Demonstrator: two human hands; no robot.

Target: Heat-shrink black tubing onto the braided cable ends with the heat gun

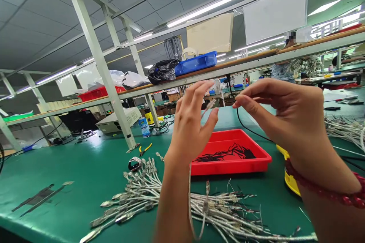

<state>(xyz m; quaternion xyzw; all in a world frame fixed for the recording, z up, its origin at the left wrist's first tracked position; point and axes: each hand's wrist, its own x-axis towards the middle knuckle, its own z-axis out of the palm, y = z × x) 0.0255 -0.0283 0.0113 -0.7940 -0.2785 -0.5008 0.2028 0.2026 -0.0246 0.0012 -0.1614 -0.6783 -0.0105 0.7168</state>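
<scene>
My left hand (pixel 192 121) is raised at centre with its thumb apart from the fingers. A thin pale cable (pixel 190 190) runs up beside that wrist and behind the palm, which carries it loosely. Its blurred end (pixel 210 104) shows between thumb and forefinger. To the right, my right hand (pixel 281 110) has thumb and forefinger pinched together near that end; what lies in the pinch is too small to make out. Below my hands, a bundle of pale cables with metal plugs (pixel 142 188) spreads over the green table. Behind it, a red tray (pixel 230 167) holds short black pieces.
Yellow-handled pliers (pixel 146 149) and a roll of tape (pixel 134 164) lie left of the tray. A yellow object (pixel 291 182) is partly behind my right wrist. More pale cables (pixel 346 129) lie at far right. A shelf post (pixel 99 60) rises from the table.
</scene>
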